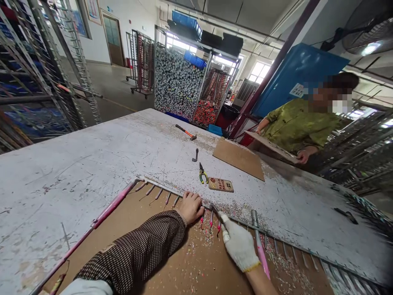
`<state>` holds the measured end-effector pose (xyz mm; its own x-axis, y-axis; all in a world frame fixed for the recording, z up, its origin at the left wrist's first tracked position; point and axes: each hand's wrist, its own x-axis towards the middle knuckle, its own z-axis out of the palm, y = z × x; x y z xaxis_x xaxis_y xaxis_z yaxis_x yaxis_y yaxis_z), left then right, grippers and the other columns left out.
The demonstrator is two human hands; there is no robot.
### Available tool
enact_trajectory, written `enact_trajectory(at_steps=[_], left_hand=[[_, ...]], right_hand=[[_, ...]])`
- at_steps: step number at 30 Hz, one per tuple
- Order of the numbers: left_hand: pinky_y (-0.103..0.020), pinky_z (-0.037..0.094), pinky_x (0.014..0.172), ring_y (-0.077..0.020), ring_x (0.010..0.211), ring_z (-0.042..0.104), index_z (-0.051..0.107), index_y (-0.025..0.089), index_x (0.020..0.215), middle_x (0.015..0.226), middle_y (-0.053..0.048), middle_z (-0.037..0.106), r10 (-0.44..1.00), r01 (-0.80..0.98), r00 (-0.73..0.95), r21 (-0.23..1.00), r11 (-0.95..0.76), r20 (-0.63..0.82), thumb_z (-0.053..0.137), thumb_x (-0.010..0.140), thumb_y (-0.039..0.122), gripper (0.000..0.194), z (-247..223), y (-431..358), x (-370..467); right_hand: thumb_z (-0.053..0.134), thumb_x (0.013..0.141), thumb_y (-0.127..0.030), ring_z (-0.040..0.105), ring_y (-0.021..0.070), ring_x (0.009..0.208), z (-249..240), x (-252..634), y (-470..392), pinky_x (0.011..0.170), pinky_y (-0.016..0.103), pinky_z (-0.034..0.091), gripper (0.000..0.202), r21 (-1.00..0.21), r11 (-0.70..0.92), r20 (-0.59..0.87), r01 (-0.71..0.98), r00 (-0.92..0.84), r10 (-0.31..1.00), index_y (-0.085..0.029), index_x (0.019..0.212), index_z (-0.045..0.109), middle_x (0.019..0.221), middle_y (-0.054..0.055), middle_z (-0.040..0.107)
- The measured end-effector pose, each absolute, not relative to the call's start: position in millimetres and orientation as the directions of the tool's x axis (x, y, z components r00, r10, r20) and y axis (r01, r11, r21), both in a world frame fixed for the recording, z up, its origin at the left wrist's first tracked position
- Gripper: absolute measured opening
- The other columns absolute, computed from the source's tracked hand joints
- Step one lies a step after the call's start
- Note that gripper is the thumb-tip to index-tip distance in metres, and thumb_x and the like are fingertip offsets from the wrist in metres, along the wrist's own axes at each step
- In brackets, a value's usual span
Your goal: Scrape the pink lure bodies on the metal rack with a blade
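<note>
A metal rack bar (166, 187) with a row of short pegs lies across a brown cardboard sheet (132, 221). My bare left hand (190, 208) has its fingers curled over the bar, left of several pegs with pink coating (211, 219). In a white knitted glove, my right hand (241, 241) is closed around a dark metal tool (215, 210), whose end meets the bar just right of my left hand. The glove hides most of the tool, so its kind is unclear. Coloured chips (208, 237) are scattered beneath the pegs and along the bar.
On the white table (107, 151) lie an orange-handled hammer (186, 132), a small bent metal piece (195, 155), pliers (202, 174) and a phone-shaped item (221, 184). Across it, a person (294, 127) holds a board near a cardboard piece (238, 157). Racks (46, 61) stand left.
</note>
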<state>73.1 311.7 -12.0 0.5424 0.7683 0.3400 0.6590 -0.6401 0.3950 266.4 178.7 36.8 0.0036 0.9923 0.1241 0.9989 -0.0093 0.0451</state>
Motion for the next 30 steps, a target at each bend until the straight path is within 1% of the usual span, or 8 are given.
enact_trajectory(at_steps=[4, 9, 12, 14, 19, 24, 28, 30], left_hand=[[-0.046, 0.03, 0.099, -0.0246, 0.097, 0.052, 0.06, 0.02, 0.082, 0.096, -0.007, 0.063, 0.763, 0.661, 0.552, 0.38, -0.647, 0.338, 0.059, 0.086, 0.03, 0.012, -11.1, 311.4, 73.1], [-0.046, 0.03, 0.099, -0.0242, 0.096, 0.053, 0.06, 0.019, 0.083, 0.095, -0.007, 0.064, 0.769, 0.668, 0.541, 0.382, -0.639, 0.34, 0.059, 0.086, 0.03, 0.011, -10.9, 311.2, 73.1], [-0.046, 0.03, 0.099, -0.0244, 0.096, 0.053, 0.059, 0.019, 0.082, 0.095, -0.007, 0.063, 0.759, 0.662, 0.553, 0.372, -0.65, 0.343, 0.059, 0.085, 0.03, 0.011, -10.6, 311.3, 73.0], [-0.046, 0.03, 0.099, -0.0245, 0.097, 0.053, 0.059, 0.02, 0.081, 0.095, -0.007, 0.063, 0.759, 0.664, 0.553, 0.369, -0.65, 0.342, 0.058, 0.086, 0.029, 0.01, -10.6, 311.4, 72.9], [-0.046, 0.03, 0.099, -0.0243, 0.095, 0.053, 0.059, 0.02, 0.082, 0.095, -0.007, 0.064, 0.768, 0.67, 0.535, 0.376, -0.64, 0.353, 0.059, 0.085, 0.029, 0.01, -12.9, 311.9, 73.2], [-0.046, 0.03, 0.099, -0.0243, 0.096, 0.053, 0.059, 0.02, 0.083, 0.094, -0.006, 0.064, 0.763, 0.67, 0.54, 0.367, -0.645, 0.355, 0.058, 0.085, 0.03, 0.01, -15.0, 313.0, 72.8], [-0.045, 0.031, 0.098, -0.0243, 0.097, 0.054, 0.059, 0.019, 0.083, 0.095, -0.006, 0.064, 0.764, 0.676, 0.541, 0.359, -0.644, 0.352, 0.058, 0.085, 0.028, 0.009, -15.4, 314.5, 72.1], [-0.045, 0.032, 0.098, -0.0242, 0.097, 0.054, 0.059, 0.019, 0.082, 0.094, -0.006, 0.064, 0.766, 0.679, 0.539, 0.357, -0.642, 0.35, 0.058, 0.084, 0.027, 0.008, -14.9, 315.0, 71.5]], right_hand=[[0.037, 0.098, -0.025, 0.07, 0.0195, 0.081, 39.8, 265.8, 177.4, 0.074, 0.027, 0.051, 0.05, -0.036, -0.096, 0.322, 0.995, 0.102, 0.941, -0.024, 0.147, 0.048, 0.097, 0.007, 0.076], [0.048, 0.091, -0.019, 0.069, 0.0186, 0.067, 39.7, 263.6, 176.4, 0.062, 0.025, 0.048, 0.055, 0.083, -0.011, 0.079, 0.997, 0.004, 0.997, -0.032, 0.145, 0.05, 0.081, 0.002, 0.075], [0.041, 0.096, -0.022, 0.07, 0.0185, 0.076, 42.7, 264.0, 176.3, 0.069, 0.026, 0.049, 0.049, -0.002, -0.056, 0.264, 0.998, 0.054, 0.963, -0.027, 0.143, 0.052, 0.096, 0.005, 0.076], [0.038, 0.098, -0.024, 0.069, 0.0183, 0.075, 43.6, 263.7, 177.2, 0.071, 0.026, 0.049, 0.048, -0.042, -0.074, 0.357, 0.996, 0.084, 0.931, -0.022, 0.145, 0.051, 0.095, 0.007, 0.076], [0.048, 0.091, -0.019, 0.07, 0.02, 0.067, 43.8, 263.7, 178.0, 0.064, 0.027, 0.049, 0.055, 0.053, -0.031, 0.092, 0.998, 0.026, 0.995, -0.031, 0.144, 0.05, 0.077, 0.002, 0.075], [0.037, 0.098, -0.023, 0.071, 0.0191, 0.089, 45.7, 265.1, 176.9, 0.078, 0.027, 0.05, 0.049, -0.073, -0.095, 0.333, 0.993, 0.114, 0.936, -0.022, 0.146, 0.049, 0.106, 0.008, 0.075], [0.049, 0.088, -0.015, 0.071, 0.0186, 0.07, 40.4, 262.2, 179.2, 0.065, 0.025, 0.048, 0.058, 0.053, -0.027, 0.154, 0.998, 0.018, 0.988, -0.032, 0.143, 0.051, 0.086, 0.002, 0.077], [0.049, 0.089, -0.015, 0.07, 0.0185, 0.067, 40.5, 261.5, 180.3, 0.062, 0.025, 0.047, 0.055, 0.05, -0.024, 0.175, 0.998, 0.015, 0.984, -0.033, 0.14, 0.055, 0.081, 0.001, 0.076]])
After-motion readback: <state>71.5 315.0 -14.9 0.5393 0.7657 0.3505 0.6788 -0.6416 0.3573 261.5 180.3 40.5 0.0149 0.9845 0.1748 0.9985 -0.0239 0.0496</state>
